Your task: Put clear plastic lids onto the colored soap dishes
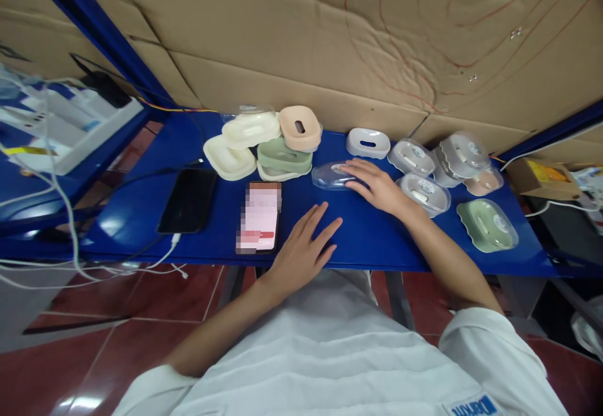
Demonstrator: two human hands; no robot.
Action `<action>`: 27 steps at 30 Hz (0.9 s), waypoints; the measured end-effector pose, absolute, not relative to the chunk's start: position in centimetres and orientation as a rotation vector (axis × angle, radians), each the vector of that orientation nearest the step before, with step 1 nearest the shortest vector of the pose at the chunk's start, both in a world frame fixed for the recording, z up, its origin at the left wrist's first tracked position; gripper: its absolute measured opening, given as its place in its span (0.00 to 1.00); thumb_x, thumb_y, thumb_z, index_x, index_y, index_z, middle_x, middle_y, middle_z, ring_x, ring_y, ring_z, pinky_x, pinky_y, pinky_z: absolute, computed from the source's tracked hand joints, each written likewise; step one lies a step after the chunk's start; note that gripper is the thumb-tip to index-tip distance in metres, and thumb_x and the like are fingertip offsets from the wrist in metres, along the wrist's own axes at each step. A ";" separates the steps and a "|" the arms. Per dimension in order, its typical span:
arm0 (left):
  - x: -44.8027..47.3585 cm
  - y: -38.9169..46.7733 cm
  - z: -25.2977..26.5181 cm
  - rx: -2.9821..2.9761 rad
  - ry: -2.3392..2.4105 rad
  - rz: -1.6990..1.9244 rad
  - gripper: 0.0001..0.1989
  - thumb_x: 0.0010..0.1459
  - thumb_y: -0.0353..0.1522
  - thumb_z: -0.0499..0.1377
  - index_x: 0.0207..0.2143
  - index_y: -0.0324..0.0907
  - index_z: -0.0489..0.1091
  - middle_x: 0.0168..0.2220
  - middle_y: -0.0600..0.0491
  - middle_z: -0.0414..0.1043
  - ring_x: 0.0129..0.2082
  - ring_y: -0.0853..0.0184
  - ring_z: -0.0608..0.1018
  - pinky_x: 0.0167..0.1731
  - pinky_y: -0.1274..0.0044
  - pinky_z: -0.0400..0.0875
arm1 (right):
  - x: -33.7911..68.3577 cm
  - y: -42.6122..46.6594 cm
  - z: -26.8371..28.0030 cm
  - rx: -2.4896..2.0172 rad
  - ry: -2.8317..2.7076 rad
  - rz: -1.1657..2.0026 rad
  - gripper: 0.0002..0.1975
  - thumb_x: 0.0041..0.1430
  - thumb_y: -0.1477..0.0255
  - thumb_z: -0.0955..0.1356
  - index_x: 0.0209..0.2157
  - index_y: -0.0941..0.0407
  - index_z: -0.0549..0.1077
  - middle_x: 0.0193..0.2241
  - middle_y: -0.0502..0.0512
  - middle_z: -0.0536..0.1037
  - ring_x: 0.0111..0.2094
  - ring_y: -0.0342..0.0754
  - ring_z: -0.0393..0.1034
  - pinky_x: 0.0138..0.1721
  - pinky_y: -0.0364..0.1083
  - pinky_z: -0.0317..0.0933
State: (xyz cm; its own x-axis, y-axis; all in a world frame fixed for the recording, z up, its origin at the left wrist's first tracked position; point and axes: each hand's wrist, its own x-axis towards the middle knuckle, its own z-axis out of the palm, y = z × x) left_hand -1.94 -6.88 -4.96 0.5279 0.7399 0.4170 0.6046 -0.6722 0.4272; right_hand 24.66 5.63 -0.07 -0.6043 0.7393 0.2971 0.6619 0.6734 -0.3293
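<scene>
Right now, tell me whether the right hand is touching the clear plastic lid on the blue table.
Touching. The head view shows the right hand lying palm down with its fingers resting on the clear plastic lid.

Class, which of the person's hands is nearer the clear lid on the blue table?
Right. The right hand rests on the clear lid; the left hand lies flat below it, apart.
</scene>
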 end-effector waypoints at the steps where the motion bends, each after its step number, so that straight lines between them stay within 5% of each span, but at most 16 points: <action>1: -1.9 -6.9 -4.9 2.539 1.138 0.857 0.29 0.74 0.32 0.57 0.74 0.47 0.57 0.77 0.37 0.50 0.77 0.46 0.59 0.70 0.52 0.66 | 24.5 6.1 0.0 -1.096 -2.463 0.247 0.24 0.77 0.58 0.63 0.67 0.51 0.72 0.65 0.59 0.76 0.70 0.56 0.67 0.73 0.62 0.60; 10: -0.2 -4.0 -2.9 2.418 1.419 0.962 0.39 0.72 0.42 0.60 0.78 0.45 0.48 0.79 0.32 0.40 0.79 0.39 0.51 0.70 0.46 0.60 | 24.4 3.4 -0.9 -0.812 -2.654 0.023 0.21 0.75 0.65 0.67 0.66 0.47 0.73 0.66 0.57 0.75 0.73 0.57 0.62 0.75 0.68 0.54; 13: 0.5 -2.3 -2.6 2.414 1.515 0.752 0.36 0.72 0.44 0.60 0.75 0.41 0.55 0.77 0.27 0.49 0.76 0.35 0.58 0.66 0.44 0.65 | 24.6 2.8 -2.1 -0.775 -2.612 0.048 0.26 0.75 0.64 0.68 0.71 0.46 0.68 0.70 0.58 0.70 0.75 0.57 0.57 0.75 0.68 0.55; 16: 0.8 -1.5 -2.5 2.437 1.555 0.598 0.29 0.74 0.43 0.58 0.70 0.40 0.64 0.73 0.29 0.60 0.71 0.37 0.69 0.60 0.47 0.72 | 24.7 3.3 -3.2 -0.885 -2.493 0.211 0.41 0.71 0.59 0.71 0.78 0.47 0.52 0.76 0.63 0.58 0.77 0.60 0.51 0.74 0.67 0.55; 20: 0.7 -1.2 -2.6 2.444 1.607 0.676 0.23 0.77 0.42 0.53 0.67 0.41 0.67 0.69 0.34 0.68 0.67 0.43 0.74 0.58 0.51 0.75 | 25.1 4.0 -4.1 -0.994 -2.438 0.478 0.50 0.69 0.55 0.72 0.80 0.46 0.41 0.75 0.62 0.60 0.74 0.59 0.60 0.72 0.62 0.60; 27: -1.0 -0.8 -1.8 2.321 1.476 1.023 0.22 0.79 0.40 0.48 0.66 0.40 0.66 0.64 0.37 0.73 0.64 0.51 0.78 0.61 0.58 0.76 | 25.5 7.2 -4.0 -1.314 -2.352 0.141 0.34 0.76 0.61 0.64 0.77 0.56 0.55 0.72 0.67 0.65 0.73 0.61 0.60 0.73 0.65 0.57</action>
